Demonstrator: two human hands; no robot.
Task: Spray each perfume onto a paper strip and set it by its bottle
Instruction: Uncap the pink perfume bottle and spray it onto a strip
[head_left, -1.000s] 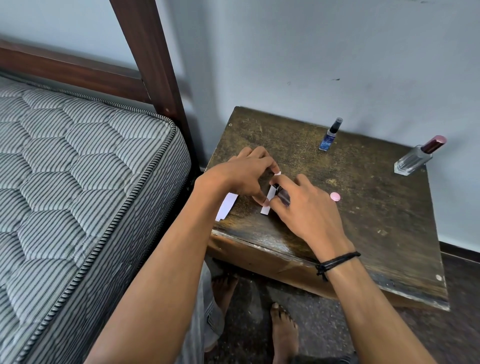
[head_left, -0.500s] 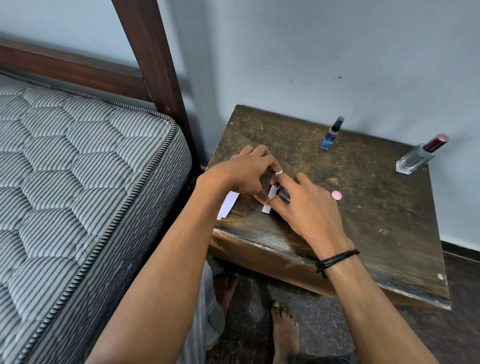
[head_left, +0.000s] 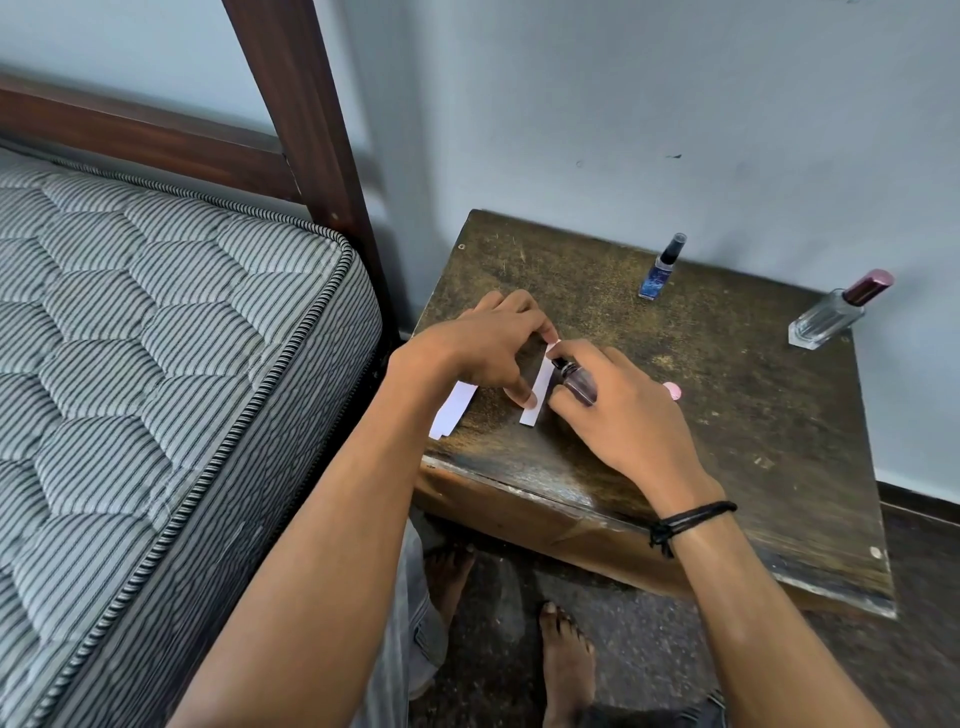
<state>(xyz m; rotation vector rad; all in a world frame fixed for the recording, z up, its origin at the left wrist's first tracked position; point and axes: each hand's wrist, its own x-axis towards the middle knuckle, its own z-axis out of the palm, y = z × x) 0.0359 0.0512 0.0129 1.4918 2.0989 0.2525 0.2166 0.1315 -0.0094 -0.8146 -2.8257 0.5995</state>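
Head view: the right hand grips a small dark bottle, its nozzle at the paper strip pinched by the left hand, both just left of the pink cap. Best to brace the strip and press once.

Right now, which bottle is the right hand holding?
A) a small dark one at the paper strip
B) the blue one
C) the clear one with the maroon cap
A: the right hand grips the small dark bottle beside the paper strip; the blue bottle and the clear bottle stand untouched farther back.
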